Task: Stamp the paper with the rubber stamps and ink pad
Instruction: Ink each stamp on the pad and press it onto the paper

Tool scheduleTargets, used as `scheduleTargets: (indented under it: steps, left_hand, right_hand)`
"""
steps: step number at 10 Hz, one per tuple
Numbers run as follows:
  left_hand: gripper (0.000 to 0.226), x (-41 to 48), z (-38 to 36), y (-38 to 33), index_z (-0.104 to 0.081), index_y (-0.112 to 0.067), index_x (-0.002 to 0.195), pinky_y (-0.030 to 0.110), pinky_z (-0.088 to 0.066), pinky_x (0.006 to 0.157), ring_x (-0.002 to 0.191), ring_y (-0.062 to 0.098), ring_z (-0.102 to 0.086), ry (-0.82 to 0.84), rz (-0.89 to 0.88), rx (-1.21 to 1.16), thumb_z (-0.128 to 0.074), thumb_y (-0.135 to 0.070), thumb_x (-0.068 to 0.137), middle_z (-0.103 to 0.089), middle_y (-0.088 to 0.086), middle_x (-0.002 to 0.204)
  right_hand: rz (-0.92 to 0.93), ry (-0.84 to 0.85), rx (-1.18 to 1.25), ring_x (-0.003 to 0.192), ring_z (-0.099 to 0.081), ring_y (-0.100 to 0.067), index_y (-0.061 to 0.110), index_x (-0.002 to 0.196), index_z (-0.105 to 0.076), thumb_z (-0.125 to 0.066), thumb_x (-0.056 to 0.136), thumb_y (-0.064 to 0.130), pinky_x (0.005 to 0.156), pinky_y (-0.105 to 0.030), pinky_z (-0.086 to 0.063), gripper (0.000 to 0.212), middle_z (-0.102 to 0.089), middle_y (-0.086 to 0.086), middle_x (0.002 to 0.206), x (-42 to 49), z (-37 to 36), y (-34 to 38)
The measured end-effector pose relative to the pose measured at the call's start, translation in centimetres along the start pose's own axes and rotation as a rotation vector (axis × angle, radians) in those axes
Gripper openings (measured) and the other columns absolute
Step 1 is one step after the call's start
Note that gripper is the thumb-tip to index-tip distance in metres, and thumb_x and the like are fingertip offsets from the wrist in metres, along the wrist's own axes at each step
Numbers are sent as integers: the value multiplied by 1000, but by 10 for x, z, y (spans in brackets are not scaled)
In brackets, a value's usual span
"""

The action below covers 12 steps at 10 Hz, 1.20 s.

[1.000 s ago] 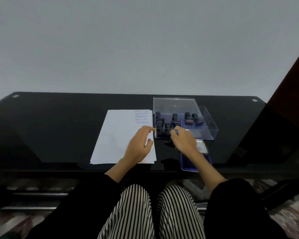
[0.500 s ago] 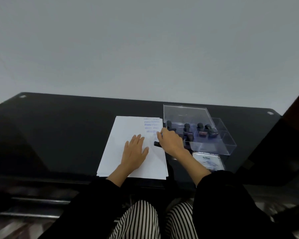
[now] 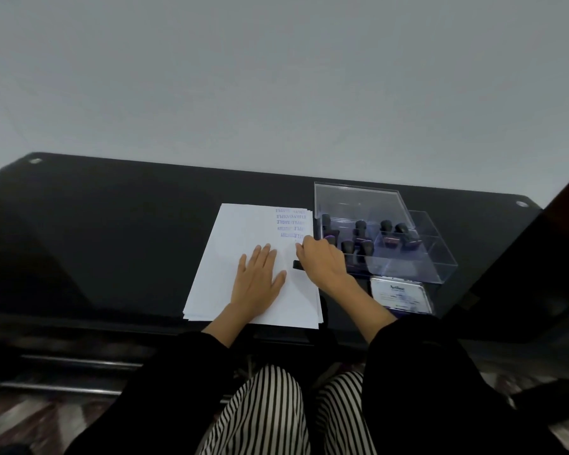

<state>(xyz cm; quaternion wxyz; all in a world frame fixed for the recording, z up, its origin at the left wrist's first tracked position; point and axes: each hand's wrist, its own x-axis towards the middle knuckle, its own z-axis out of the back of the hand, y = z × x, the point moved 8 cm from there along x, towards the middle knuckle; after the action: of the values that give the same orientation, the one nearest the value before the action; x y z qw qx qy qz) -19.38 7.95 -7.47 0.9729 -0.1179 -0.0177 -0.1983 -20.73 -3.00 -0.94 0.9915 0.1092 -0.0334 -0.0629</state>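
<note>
Right hand [image 3: 322, 267] gripped a stamp [image 3: 298, 265], its dark base down near the right edge of the paper [image 3: 237, 244], below the blue impressions. Left hand [image 3: 258, 280] lay flat on the sheet, fingers straight. Advised: press squarely, lift straight up, hold the sheet still. Legible: "Artline" on the ink pad [image 3: 399, 295]; "SAMPLE", inverted, among the prints

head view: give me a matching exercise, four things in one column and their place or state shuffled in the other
1 left hand
2 right hand
3 ink pad
4 clear box

a holds dark-handled spare stamps
b lies flat on the paper, fingers straight
c sits just nearer the person than the clear box
d grips a stamp on the paper's right side

Pairs: 1-b, 2-d, 3-c, 4-a
</note>
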Motion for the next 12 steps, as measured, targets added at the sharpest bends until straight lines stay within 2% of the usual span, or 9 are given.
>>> scheduleTargets:
  steps: [2,4,6,7,8,9,10,11,12]
  left_hand:
    - [57,0,1,0,-13,-14,149,38,-2,118,147,17,-3,-1,-4,-3,-24,-41,100,-7,2,159]
    - [58,0,-2,0,-11,-14,150,38,0,118,147,17,-1,7,0,-2,-22,-42,100,-6,1,159]
    - [58,0,-3,0,-8,-15,150,38,2,118,147,17,2,24,5,1,-21,-42,100,-2,1,159]
    - [58,0,-2,-1,-8,-14,150,38,2,118,147,17,3,30,5,-7,-21,-42,100,-2,1,159]
    - [58,-2,-1,-2,-7,-14,150,38,3,118,147,17,3,37,-1,2,-20,-41,100,-1,2,159]
    - [58,-2,-1,-2,-8,-14,150,38,3,118,147,17,3,35,1,-4,-20,-41,100,-1,2,159]
    - [58,-1,-1,-2,-8,-14,150,38,3,118,147,17,3,34,0,-2,-20,-42,100,-1,2,159]
    - [58,-2,-1,-2,-7,-14,150,38,3,118,147,17,3,41,3,-1,-20,-41,100,-1,2,159]
    - [58,-2,-1,-2,-8,-14,150,38,2,118,147,18,3,37,3,4,-20,-41,100,-1,2,159]
  right_hand:
    - [-20,21,-14,72,-47,-20,10,88,-39,-28,102,26,60,-30,-36,24,-51,-8,84,1,-8,-2]
    - [5,-21,-12,68,-44,-21,11,88,-35,-28,102,22,47,-25,-25,20,-29,3,60,5,-11,-1]
    - [9,-82,6,65,-48,-20,13,89,-34,-30,102,24,58,-29,-37,18,-47,-4,76,4,-16,-2]
    - [29,-111,-30,63,-46,-21,12,89,-36,-29,102,24,48,-26,-30,18,-40,-1,64,2,-16,-1]
    - [53,-126,-77,62,-47,-20,11,101,-46,-28,103,25,51,-28,-34,22,-46,-3,70,-3,-18,0]
    - [81,-214,-89,46,-39,-16,9,92,-54,-51,96,21,36,-22,-21,12,-40,-1,60,-16,-19,5]
    - [58,-251,-71,32,-23,-12,11,72,-54,-75,78,17,36,-14,2,22,-26,4,48,-24,-21,4]
    - [82,-199,-101,49,-41,-19,12,91,-47,-43,99,20,38,-24,-22,12,-39,-1,59,-17,-25,3]
    - [56,-131,-75,62,-44,-22,12,90,-32,-28,102,21,49,-27,-32,16,-31,0,58,-3,-20,0]
